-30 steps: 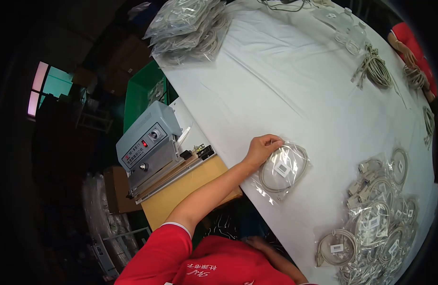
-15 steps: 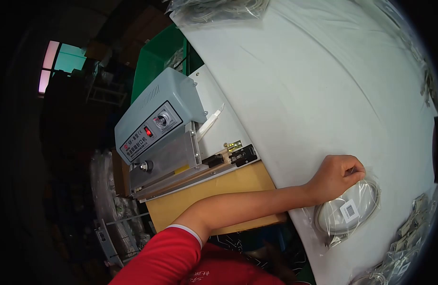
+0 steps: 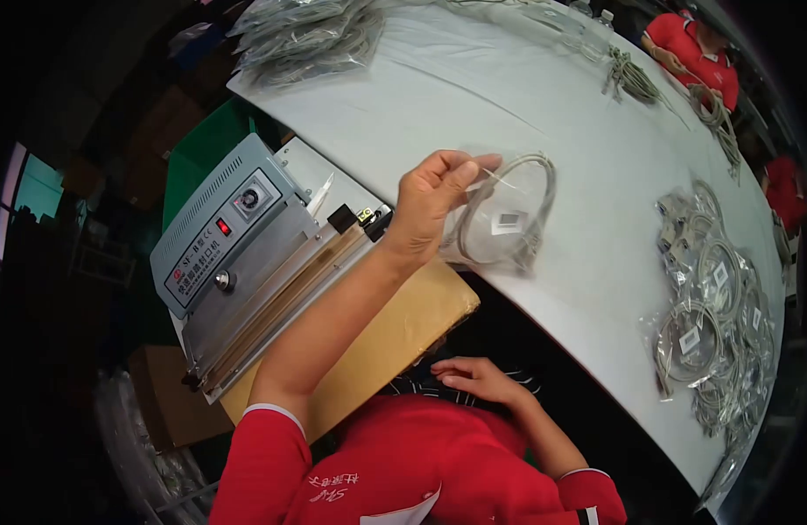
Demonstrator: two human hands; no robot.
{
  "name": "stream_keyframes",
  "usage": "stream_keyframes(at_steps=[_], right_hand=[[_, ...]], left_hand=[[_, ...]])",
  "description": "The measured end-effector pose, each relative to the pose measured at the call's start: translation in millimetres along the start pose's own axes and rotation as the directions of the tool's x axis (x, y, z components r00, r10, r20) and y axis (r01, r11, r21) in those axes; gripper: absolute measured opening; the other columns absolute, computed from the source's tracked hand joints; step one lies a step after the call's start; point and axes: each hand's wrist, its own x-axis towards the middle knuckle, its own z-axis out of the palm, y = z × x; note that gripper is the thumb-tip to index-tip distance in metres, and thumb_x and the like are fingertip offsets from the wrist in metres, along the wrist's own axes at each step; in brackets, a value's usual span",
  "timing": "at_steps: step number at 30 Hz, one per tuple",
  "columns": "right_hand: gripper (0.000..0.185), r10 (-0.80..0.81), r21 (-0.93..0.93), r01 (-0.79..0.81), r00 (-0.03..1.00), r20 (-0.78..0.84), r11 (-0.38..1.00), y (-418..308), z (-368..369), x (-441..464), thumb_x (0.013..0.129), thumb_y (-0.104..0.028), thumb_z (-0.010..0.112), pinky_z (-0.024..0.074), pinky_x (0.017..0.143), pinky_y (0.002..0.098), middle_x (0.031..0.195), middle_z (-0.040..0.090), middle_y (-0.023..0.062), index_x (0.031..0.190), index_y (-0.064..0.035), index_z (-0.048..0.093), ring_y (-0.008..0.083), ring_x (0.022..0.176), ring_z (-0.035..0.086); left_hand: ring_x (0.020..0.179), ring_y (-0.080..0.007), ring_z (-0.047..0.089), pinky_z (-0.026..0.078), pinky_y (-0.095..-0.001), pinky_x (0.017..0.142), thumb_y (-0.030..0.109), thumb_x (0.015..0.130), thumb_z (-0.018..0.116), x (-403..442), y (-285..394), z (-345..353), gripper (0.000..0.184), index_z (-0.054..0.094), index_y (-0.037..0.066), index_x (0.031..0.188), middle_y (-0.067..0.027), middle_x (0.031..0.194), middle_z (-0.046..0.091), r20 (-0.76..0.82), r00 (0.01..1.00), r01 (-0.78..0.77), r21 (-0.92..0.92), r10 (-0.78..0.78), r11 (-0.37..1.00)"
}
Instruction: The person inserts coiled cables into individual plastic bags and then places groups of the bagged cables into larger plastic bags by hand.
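Note:
My left hand (image 3: 438,197) pinches the edge of a clear plastic bag (image 3: 508,249) between thumb and fingers. Inside the bag is a coiled grey cable (image 3: 550,179) and a white barcode label (image 3: 509,222). The bag is at the near edge of the white-covered table (image 3: 596,271), beside the sealing machine (image 3: 233,219). My right hand (image 3: 478,378) rests low over my lap, fingers stretched out, holding nothing. The machine's red switch is lit, and its long sealing bar lies under and beside my left forearm.
Bagged cables (image 3: 719,297) lie heaped on the table's right side; more bags (image 3: 307,44) are stacked at the upper left. Loose cables (image 3: 633,79) lie farther back. A person in red (image 3: 697,57) handles cable across the table. A green bin (image 3: 198,144) stands behind the machine.
My left hand has brought the bagged cable closer to the sealing machine. The view has swung, so my right hand, the co-worker and the bag heap now show.

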Motion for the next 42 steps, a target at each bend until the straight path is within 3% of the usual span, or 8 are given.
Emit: stream_keyframes(at_steps=[3, 5, 7, 10, 12, 20, 30, 42], right_hand=[[0.034, -0.299, -0.016, 0.320, 0.866, -0.400, 0.947, -70.2, -11.1, -37.7, 0.080, -0.006, 0.056, 0.0425, 0.081, 0.0246, 0.099, 0.058, 0.0075, 0.112, 0.0014, 0.049, 0.0140, 0.097, 0.053], [0.035, -0.448, -0.256, 0.421, 0.462, -0.765, 0.870, -108.0, -9.8, -28.3, 0.080, -0.008, 0.056, 0.0436, 0.080, 0.0265, 0.101, 0.057, 0.0103, 0.113, 0.0009, 0.048, 0.0170, 0.096, 0.054], [0.034, -0.638, -0.486, 0.448, 0.300, -0.709, 0.750, -138.8, -13.3, 3.6, 0.081, -0.010, 0.056, 0.0445, 0.078, 0.0269, 0.102, 0.056, 0.0122, 0.112, 0.0005, 0.048, 0.0166, 0.093, 0.055], [0.033, -0.511, -0.211, 0.520, 0.540, -0.669, 0.827, -139.8, -2.7, 43.7, 0.082, -0.017, 0.056, 0.0451, 0.076, 0.0273, 0.099, 0.058, 0.0113, 0.110, 0.0003, 0.051, 0.0159, 0.087, 0.056], [0.033, -0.251, 0.325, 0.440, 0.837, -0.485, 0.837, -138.0, 7.0, 63.4, 0.083, -0.022, 0.056, 0.0464, 0.072, 0.0252, 0.090, 0.060, 0.0078, 0.105, 0.0015, 0.054, 0.0138, 0.079, 0.057], [0.038, -0.236, 0.148, 0.292, 0.921, -0.309, 0.945, -123.2, 45.7, 86.0, 0.089, -0.033, 0.044, 0.0389, 0.050, 0.0170, 0.074, 0.059, 0.0022, 0.095, 0.0007, 0.059, 0.0039, 0.055, 0.047], [0.034, -0.212, 0.203, 0.299, 0.907, -0.363, 0.932, -112.4, 70.0, 99.0, 0.088, -0.029, 0.046, 0.0424, 0.054, 0.0189, 0.074, 0.060, 0.0044, 0.094, 0.0018, 0.060, 0.0074, 0.061, 0.052], [0.028, -0.304, -0.007, 0.331, 0.857, -0.416, 0.943, -90.7, 64.7, 106.7, 0.085, -0.022, 0.054, 0.0420, 0.056, 0.0208, 0.068, 0.060, 0.0044, 0.076, 0.0034, 0.063, 0.0081, 0.060, 0.053]], left_hand=[[0.088, -0.0144, 0.057, 0.047, -0.0277, 0.079, 0.013, 0.084, 0.055, -45.9, 26.4, -5.6, 0.010, 0.051, 0.005, 0.088, -0.0138, 0.101, 0.059, -0.025, 0.997, -0.071, -0.110, 0.068, 0.991], [0.089, -0.0148, 0.057, 0.047, -0.0280, 0.080, 0.012, 0.084, 0.055, -74.1, 38.5, -14.2, 0.009, 0.051, 0.005, 0.087, -0.0140, 0.102, 0.059, -0.028, 0.997, -0.081, -0.173, 0.077, 0.982], [0.089, -0.0156, 0.057, 0.047, -0.0286, 0.081, 0.012, 0.084, 0.054, -98.7, 47.7, -21.2, 0.009, 0.051, 0.005, 0.087, -0.0144, 0.102, 0.058, -0.040, 0.998, -0.066, -0.259, 0.057, 0.964], [0.094, -0.0173, 0.056, 0.045, -0.0293, 0.085, 0.012, 0.084, 0.054, -124.7, 46.2, -39.5, 0.008, 0.052, 0.006, 0.089, -0.0151, 0.103, 0.058, -0.090, 0.993, -0.101, -0.319, 0.076, 0.942], [0.095, -0.0182, 0.055, 0.044, -0.0291, 0.086, 0.011, 0.083, 0.055, -137.8, 43.8, -54.0, 0.008, 0.053, 0.007, 0.090, -0.0148, 0.104, 0.058, -0.130, 0.990, -0.096, -0.339, 0.054, 0.936], [0.107, -0.0131, 0.046, 0.035, -0.0279, 0.095, 0.028, 0.092, 0.036, -177.2, 45.7, -88.2, 0.040, 0.045, 0.000, 0.119, -0.0070, 0.123, 0.044, -0.017, 1.000, -0.012, 0.144, 0.015, 0.989], [0.089, -0.0121, 0.054, 0.040, -0.0263, 0.083, 0.030, 0.093, 0.036, -200.5, 28.0, -89.6, 0.038, 0.059, -0.001, 0.099, -0.0051, 0.092, 0.061, -0.199, 0.911, -0.194, 0.564, 0.360, 0.803], [0.081, -0.0132, 0.056, 0.043, -0.0269, 0.077, 0.025, 0.091, 0.041, -227.4, 40.0, -92.0, 0.034, 0.061, -0.003, 0.086, -0.0087, 0.085, 0.062, 0.083, 0.996, -0.081, 0.851, 0.020, 0.519]])
